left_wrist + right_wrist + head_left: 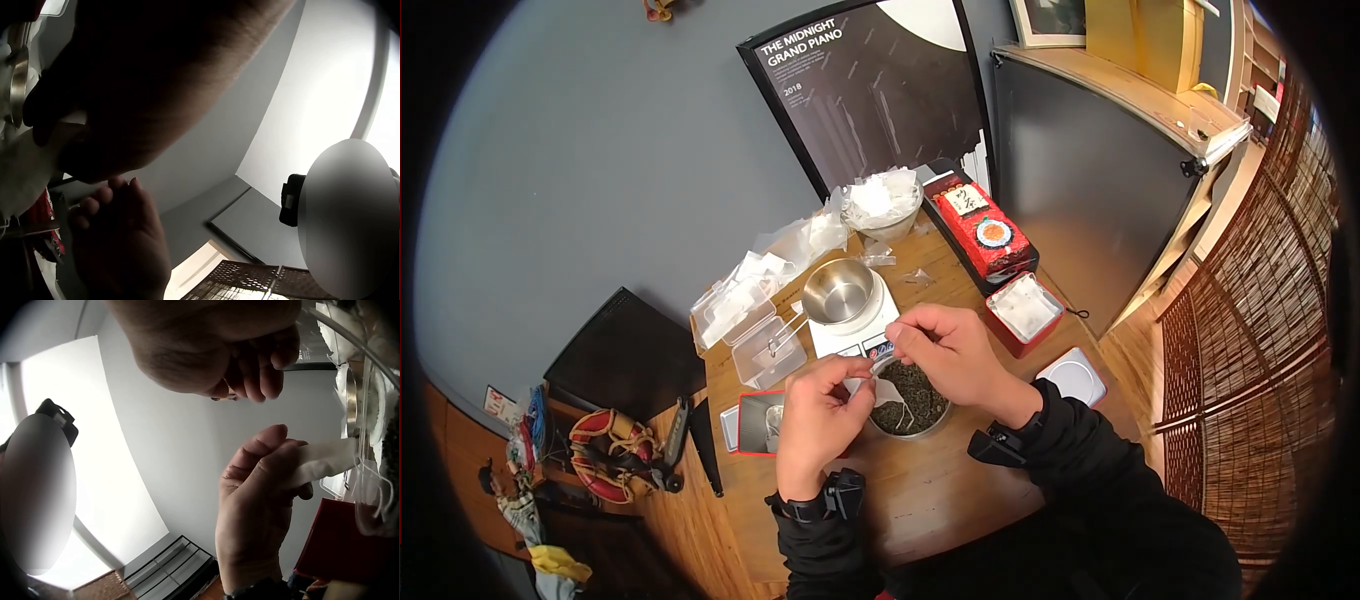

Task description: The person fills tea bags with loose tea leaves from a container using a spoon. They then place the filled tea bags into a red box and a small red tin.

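Note:
In the head view my left hand (pixel 821 411) pinches a small white drawstring tea bag (pixel 887 391) at its upper edge. The bag overlaps the clear bowl (pixel 946 419) of dried dark-green tea leaves (pixel 922 384), and its white string (pixel 908 413) dangles over the leaves. Just right of the bag, my right hand (pixel 955 350) hovers with thumb and index fingertip together; nothing shows between them. The right wrist view shows the bag (pixel 328 459) sticking out from my left fingers, with the loose string (pixel 379 481) beside the bowl.
Behind the bowl, a steel pan (pixel 840 293) rests on a white kitchen scale (pixel 874 322). An open tin (pixel 756 424) stands left, a red tin (pixel 1030 308) right, a square lid (pixel 1073 378) beside it. Farther back are plastic boxes (pixel 768 352), a bowl of white bags (pixel 882 200) and a red packet (pixel 990 231).

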